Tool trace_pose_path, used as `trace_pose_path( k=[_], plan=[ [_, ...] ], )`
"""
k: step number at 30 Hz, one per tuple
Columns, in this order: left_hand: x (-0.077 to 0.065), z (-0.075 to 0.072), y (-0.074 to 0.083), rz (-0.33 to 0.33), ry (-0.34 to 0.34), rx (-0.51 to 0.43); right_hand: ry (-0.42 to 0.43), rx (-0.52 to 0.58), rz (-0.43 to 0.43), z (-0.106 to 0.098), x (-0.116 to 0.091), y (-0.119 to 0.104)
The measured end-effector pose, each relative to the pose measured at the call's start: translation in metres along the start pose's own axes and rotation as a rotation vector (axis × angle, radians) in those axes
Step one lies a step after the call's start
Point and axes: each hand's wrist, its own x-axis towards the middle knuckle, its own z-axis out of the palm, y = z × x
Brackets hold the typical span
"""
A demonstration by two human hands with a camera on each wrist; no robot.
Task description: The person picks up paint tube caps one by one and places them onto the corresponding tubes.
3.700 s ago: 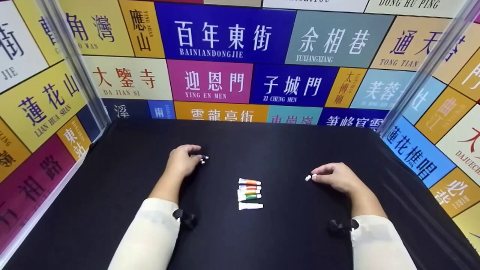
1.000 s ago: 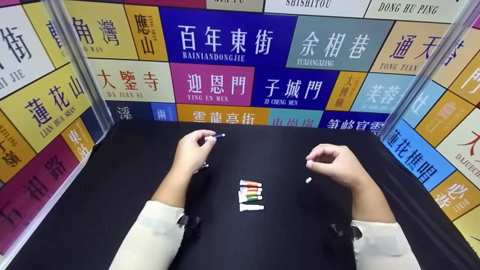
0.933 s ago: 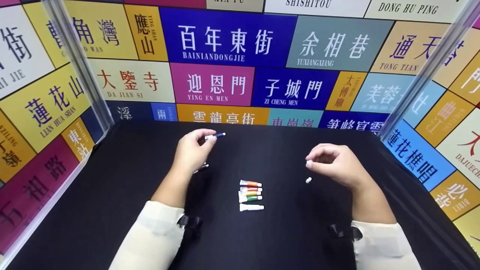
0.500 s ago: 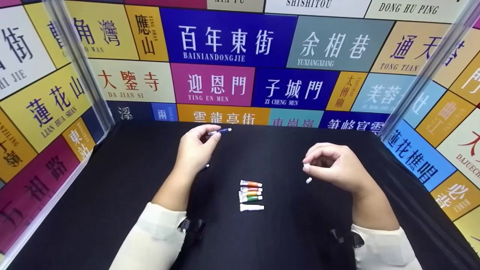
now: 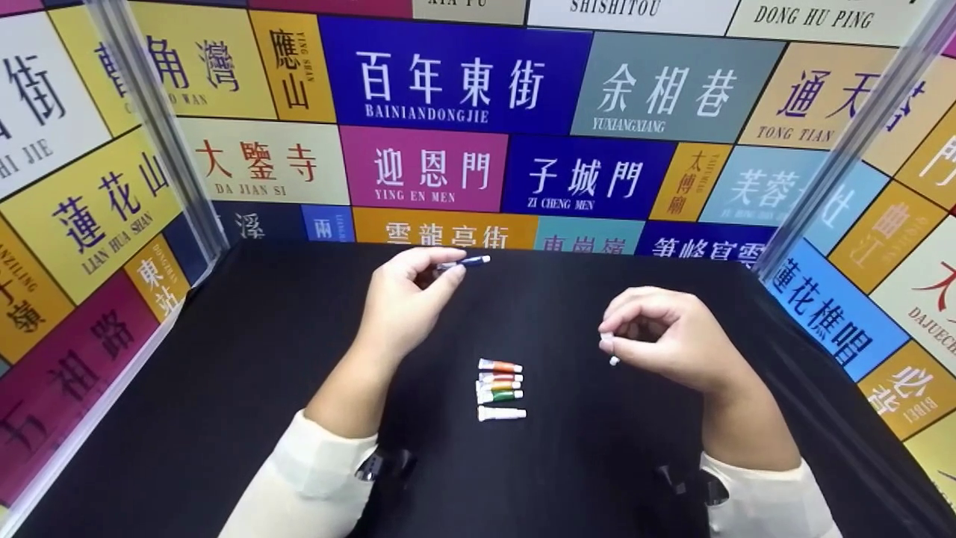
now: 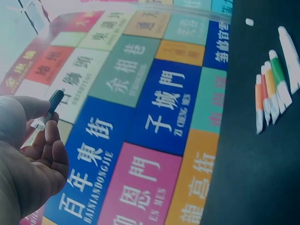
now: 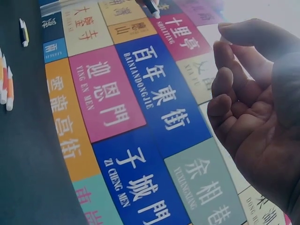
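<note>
My left hand (image 5: 403, 302) pinches a dark blue paint tube (image 5: 473, 261) between thumb and fingers, held up over the far part of the table with its white tip pointing right. In the left wrist view the same paint tube (image 6: 56, 101) shows dark, with a pale tail end. My right hand (image 5: 668, 336) pinches a small white piece (image 5: 606, 338) at its fingertips, the other fingers curled in. A second small white piece (image 5: 614, 361) lies on the table just below that hand. Between the hands lie several paint tubes in a column, with a green one (image 5: 502, 396) among them.
A white paint tube (image 5: 502, 413) lies nearest in the column, an orange one (image 5: 500, 366) farthest. In the right wrist view a dark tube (image 7: 24, 33) lies apart on the black tablecloth (image 5: 567, 463). A colourful sign-covered wall (image 5: 455, 71) stands behind the table.
My left hand has picked up the dark blue paint tube and moved up and right with it. The right hand has lifted one white piece off the table and shifted slightly left.
</note>
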Motion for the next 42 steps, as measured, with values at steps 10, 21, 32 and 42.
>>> trace_pose_path(
  k=[10, 21, 32, 42],
  plan=[
    [-0.015, 0.001, 0.031, 0.122, -0.028, -0.044, 0.001, -0.041, -0.138, 0.008, 0.005, -0.023],
    [-0.032, 0.001, 0.060, 0.220, -0.067, -0.082, 0.030, -0.038, -0.300, 0.019, 0.008, -0.048],
    [-0.050, -0.002, 0.087, 0.317, -0.115, -0.125, 0.151, 0.031, -0.390, 0.030, 0.012, -0.070],
    [-0.058, 0.001, 0.095, 0.329, -0.163, -0.158, 0.266, 0.044, -0.362, 0.035, 0.013, -0.076]
  ],
)
